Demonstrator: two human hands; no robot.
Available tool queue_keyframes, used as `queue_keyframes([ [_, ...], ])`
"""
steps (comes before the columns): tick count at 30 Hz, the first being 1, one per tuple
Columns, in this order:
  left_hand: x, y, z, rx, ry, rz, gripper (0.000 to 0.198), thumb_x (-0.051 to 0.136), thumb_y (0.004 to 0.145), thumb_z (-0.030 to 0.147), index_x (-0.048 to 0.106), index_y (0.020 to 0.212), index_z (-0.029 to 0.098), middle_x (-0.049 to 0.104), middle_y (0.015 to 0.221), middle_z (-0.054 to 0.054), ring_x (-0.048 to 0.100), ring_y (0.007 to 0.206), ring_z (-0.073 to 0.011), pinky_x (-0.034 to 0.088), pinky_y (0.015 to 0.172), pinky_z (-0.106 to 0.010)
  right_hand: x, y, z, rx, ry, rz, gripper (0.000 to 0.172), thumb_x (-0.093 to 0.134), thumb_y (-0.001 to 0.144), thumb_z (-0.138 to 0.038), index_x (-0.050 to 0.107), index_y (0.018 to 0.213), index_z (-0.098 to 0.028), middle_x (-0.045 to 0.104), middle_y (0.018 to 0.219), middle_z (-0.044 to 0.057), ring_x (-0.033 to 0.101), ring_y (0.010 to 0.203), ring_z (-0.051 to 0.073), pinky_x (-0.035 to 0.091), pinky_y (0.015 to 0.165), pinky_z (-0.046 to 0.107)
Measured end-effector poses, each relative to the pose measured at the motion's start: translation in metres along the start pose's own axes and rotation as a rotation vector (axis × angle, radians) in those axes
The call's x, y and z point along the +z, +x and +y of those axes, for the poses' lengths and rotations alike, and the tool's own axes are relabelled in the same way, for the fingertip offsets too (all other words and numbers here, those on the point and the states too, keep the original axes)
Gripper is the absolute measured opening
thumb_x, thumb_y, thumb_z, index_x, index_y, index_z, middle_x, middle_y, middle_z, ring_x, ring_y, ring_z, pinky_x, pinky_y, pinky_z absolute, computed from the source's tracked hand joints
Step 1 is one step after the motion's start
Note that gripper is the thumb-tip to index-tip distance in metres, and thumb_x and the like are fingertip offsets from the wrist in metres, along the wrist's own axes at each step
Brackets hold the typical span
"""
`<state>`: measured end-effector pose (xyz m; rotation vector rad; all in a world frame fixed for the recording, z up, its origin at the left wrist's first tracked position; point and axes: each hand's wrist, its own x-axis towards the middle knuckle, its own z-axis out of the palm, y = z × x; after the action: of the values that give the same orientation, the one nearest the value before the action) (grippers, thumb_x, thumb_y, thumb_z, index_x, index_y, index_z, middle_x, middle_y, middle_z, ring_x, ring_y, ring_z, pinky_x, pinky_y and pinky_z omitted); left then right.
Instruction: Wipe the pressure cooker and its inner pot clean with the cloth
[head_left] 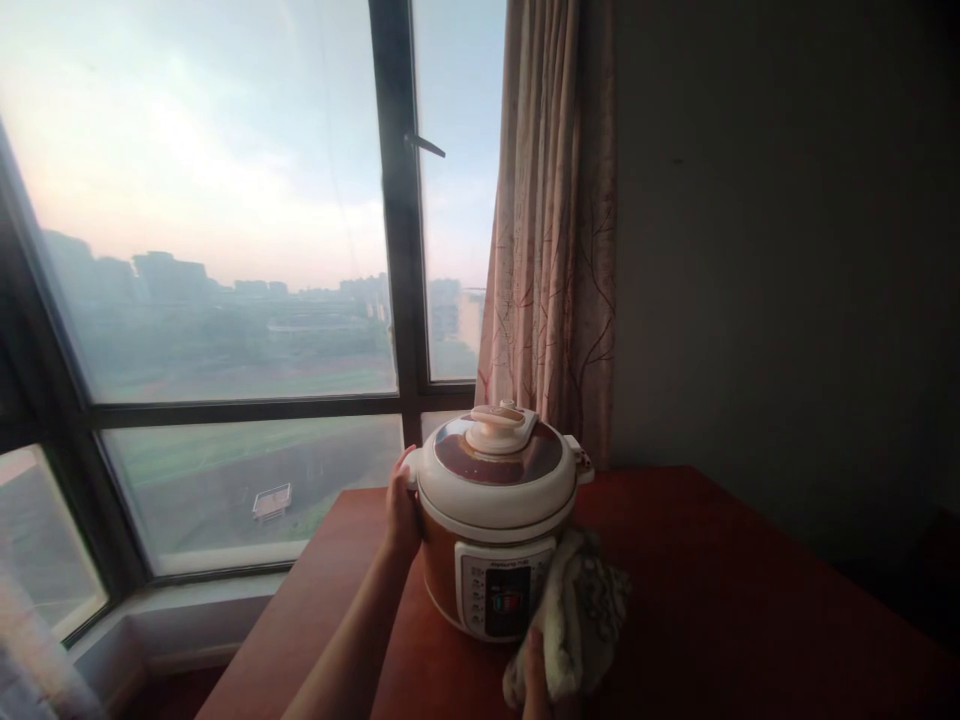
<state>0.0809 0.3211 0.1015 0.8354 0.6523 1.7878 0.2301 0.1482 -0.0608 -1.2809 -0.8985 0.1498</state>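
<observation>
An electric pressure cooker, brown with a cream lid, stands upright on a reddish-brown table. Its control panel faces me. At the cooker's left side handle, my left hand is closed, with the fingers partly hidden behind the handle. My right hand, low in the view, grips a folded pale towel with a darker pattern. The towel lies against the cooker's lower right front and covers the panel's right edge. Most of the right hand's fingers are hidden by the towel.
Beyond the table's left edge is a large window with a dark frame and a handle. A patterned curtain hangs behind the cooker. A dark wall rises at the right.
</observation>
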Motion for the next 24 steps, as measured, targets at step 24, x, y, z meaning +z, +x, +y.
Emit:
queue_keyframes([
  [24,0.0,0.003,0.001,0.05,0.082,-0.004,0.059,0.064,0.074,0.053,0.062,0.122,0.02,0.07,0.107,-0.005,0.062,0.101,-0.0263,0.045,0.09,-0.035,-0.007,0.135,-0.022,-0.478,-0.034,-0.078,0.063,0.043,0.104,-0.033,0.019,0.162,-0.023,0.025,0.167,0.01,0.025,0.153,0.027,0.026,0.123,0.055],
])
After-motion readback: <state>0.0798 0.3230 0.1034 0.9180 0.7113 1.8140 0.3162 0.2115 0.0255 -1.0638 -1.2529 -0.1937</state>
